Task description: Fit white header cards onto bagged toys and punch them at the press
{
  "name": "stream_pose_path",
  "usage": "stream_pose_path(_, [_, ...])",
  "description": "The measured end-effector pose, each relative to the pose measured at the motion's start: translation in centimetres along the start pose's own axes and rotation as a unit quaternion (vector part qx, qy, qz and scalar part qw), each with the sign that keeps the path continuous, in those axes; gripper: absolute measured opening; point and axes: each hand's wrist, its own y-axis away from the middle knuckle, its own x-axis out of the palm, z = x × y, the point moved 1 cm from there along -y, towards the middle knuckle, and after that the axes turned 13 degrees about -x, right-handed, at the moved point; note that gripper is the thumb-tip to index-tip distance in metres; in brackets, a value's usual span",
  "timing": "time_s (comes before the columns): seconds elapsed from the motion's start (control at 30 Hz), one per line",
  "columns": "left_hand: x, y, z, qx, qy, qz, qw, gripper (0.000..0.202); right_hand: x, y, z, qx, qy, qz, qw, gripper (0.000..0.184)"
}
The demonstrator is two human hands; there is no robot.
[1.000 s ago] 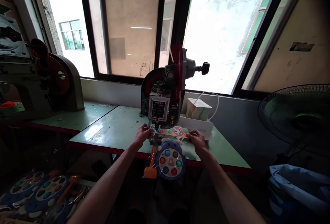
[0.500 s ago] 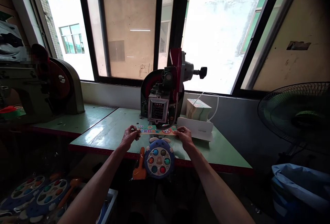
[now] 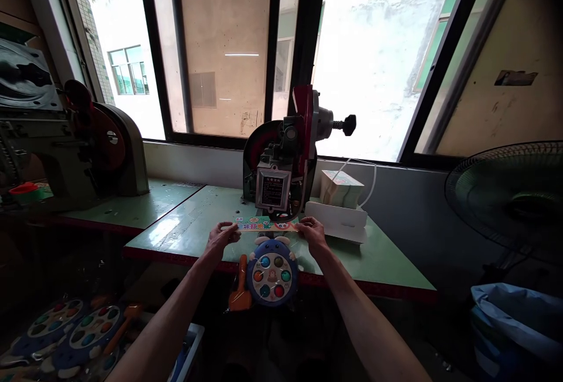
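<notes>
A bagged toy hangs over the front edge of the green table (image 3: 378, 262): a round blue game (image 3: 272, 271) with coloured buttons and an orange hammer (image 3: 240, 293) beside it. Its colourful header card (image 3: 264, 225) lies under the head of the stapling machine (image 3: 281, 165). My left hand (image 3: 221, 235) pinches the card's left end. The card's right end is gripped by my right hand (image 3: 312, 232). Both hands are closed on the card.
A white tray (image 3: 336, 219) with a small box (image 3: 342, 188) stands right of the machine. A second machine (image 3: 92, 147) sits on the table at left. Several more bagged toys (image 3: 74, 329) lie at lower left. A fan (image 3: 514, 194) and a blue bag (image 3: 519, 323) are at right.
The packaged toy and both hands slid left, so the machine head now sits nearer the card's right end. The view also shifted slightly.
</notes>
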Motion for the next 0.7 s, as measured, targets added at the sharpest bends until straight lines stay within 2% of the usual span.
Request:
stream_pose_path(0.17, [2.7, 1.8, 1.1, -0.106, 0.009, 0.098, 0.989, 0.041, 0.1, 0.1, -0.1, 0.020, -0.010, -0.017, 1.000, 0.054])
stream_pose_path(0.23, [3.7, 2.2, 1.1, -0.131, 0.018, 0.099, 0.986, 0.040, 0.0, 0.8, 0.2, 0.026, -0.018, -0.006, 0.999, 0.056])
stream_pose_path(0.3, [4.1, 2.2, 0.8, -0.120, 0.035, 0.064, 0.990, 0.036, 0.0, 2.2, 0.6, 0.041, -0.033, 0.038, 0.998, 0.057])
stream_pose_path(0.43, [2.9, 2.5, 0.2, -0.098, 0.067, 0.006, 0.993, 0.026, 1.0, 5.9, 0.6, 0.061, -0.040, 0.158, 0.985, 0.056])
stream_pose_path(0.57, [0.4, 3.5, -0.7, -0.104, 0.070, -0.035, 0.992, 0.020, 3.6, 7.7, -0.6, 0.037, -0.015, 0.174, 0.984, 0.055])
stream_pose_path(0.7, [-1.3, 4.2, -1.4, -0.103, 0.070, -0.037, 0.992, 0.019, 5.7, 7.7, -1.5, 0.031, 0.002, 0.185, 0.982, 0.054])
